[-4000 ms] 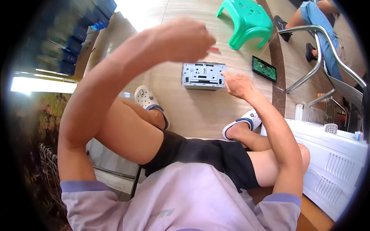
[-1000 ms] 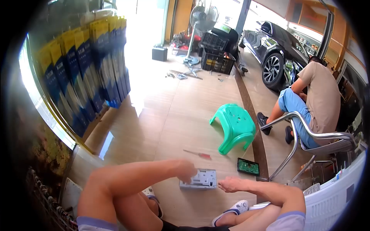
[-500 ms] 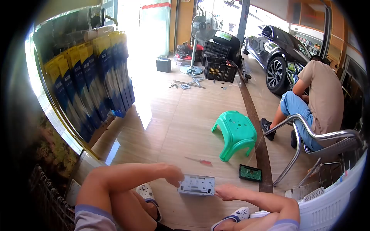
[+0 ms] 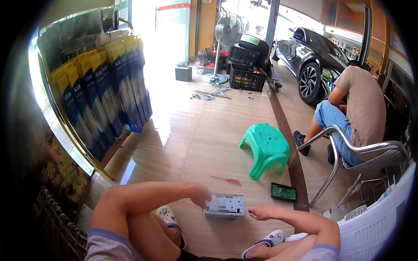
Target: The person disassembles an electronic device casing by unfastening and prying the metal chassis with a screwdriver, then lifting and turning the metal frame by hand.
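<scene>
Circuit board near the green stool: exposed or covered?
Exposed: the circuit board shows its green face inside a black frame, with nothing seen lying over it.

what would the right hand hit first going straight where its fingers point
The right hand would probably meet the right end of the metal box, though depth is hard to judge.

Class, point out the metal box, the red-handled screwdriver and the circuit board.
Metal box point(image 4: 227, 203), head view: on its top face.
Red-handled screwdriver point(image 4: 232, 180), head view: on its handle.
Circuit board point(image 4: 283, 192), head view: near the middle of its green face.
</scene>
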`<state>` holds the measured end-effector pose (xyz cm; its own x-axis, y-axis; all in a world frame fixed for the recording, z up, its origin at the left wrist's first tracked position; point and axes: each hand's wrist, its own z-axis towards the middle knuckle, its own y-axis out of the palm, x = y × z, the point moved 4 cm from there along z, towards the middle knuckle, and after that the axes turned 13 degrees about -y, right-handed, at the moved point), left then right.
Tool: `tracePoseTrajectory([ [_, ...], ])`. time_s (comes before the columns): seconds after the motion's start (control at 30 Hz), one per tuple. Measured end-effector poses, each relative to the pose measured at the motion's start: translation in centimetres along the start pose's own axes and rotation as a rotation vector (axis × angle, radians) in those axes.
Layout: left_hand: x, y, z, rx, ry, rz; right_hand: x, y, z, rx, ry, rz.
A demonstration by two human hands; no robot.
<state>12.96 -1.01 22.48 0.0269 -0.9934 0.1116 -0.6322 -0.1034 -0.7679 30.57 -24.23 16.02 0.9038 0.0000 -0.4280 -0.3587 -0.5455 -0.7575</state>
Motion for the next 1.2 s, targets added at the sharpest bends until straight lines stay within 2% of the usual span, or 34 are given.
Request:
tracePoseTrajectory([
  [0.17,-0.3,-0.7,-0.5,0.015,-0.046,-0.006,3.4,1.0,0.6,0.029,-0.043,0.033],
  [0.47,0.0,-1.1,-1.4,0.027,-0.068,0.008,5.4,0.1,-1.6,-0.130,0.041,-0.040],
  [0.67,0.1,-1.0,-1.5,-0.022,-0.082,0.017,5.3,-0.5,-3.5,0.007,0.118,-0.014],
  [0.77,0.1,-0.8,-1.2,-0.037,-0.085,0.024,5.6,-0.4,-3.5,-0.050,0.152,-0.033],
  [1.2,0.3,-0.9,-0.9,-0.011,-0.066,0.033,5.1,-0.7,-3.6,-0.034,0.160,-0.005],
])
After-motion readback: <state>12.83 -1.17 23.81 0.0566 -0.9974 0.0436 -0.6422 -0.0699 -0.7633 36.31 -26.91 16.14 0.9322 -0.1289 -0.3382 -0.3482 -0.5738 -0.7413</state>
